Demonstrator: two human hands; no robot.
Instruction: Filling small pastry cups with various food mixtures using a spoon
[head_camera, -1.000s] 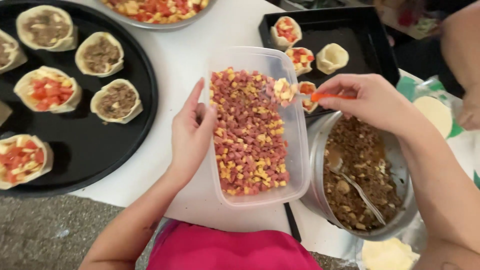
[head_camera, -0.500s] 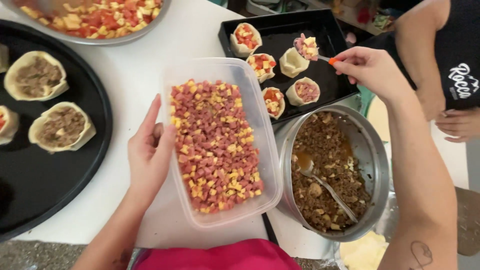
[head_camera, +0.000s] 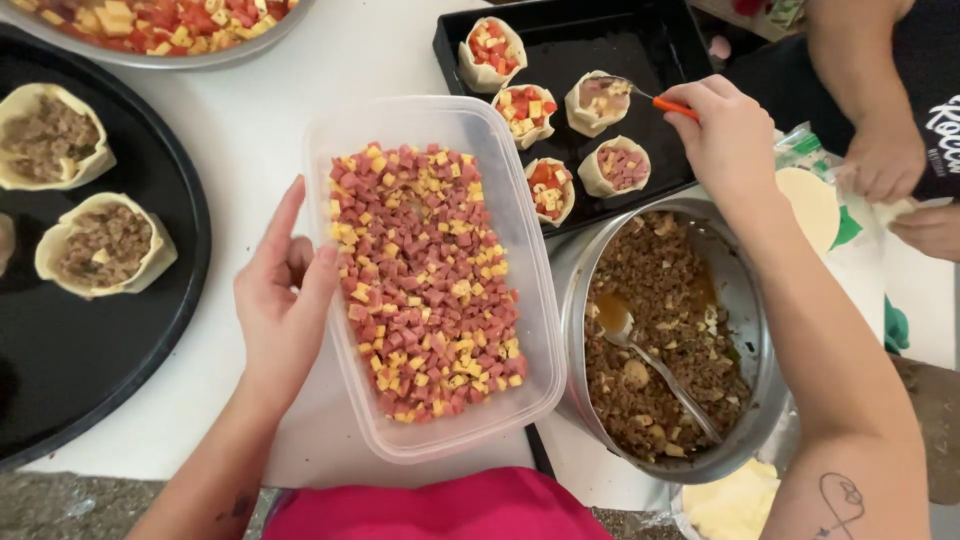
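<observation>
My left hand (head_camera: 283, 300) rests flat against the left wall of a clear plastic tub (head_camera: 515, 215) filled with diced ham and cheese. My right hand (head_camera: 728, 135) grips an orange-handled spoon (head_camera: 668, 103) whose bowl sits over a pastry cup (head_camera: 598, 103) on the small black tray (head_camera: 665, 45). Several other pastry cups on that tray hold red and yellow filling.
A metal pot of cooked minced meat (head_camera: 660, 340) with a spoon in it stands right of the tub. A round black tray (head_camera: 70, 370) at left carries meat-filled pastry cups. A metal bowl of diced tomato mix (head_camera: 160, 30) sits at the top. Another person's hands (head_camera: 900, 190) work at far right.
My right hand carried the spoon from the tub to the small tray and lowered it over a pastry cup. The view shifted left to right. My left hand stayed on the tub.
</observation>
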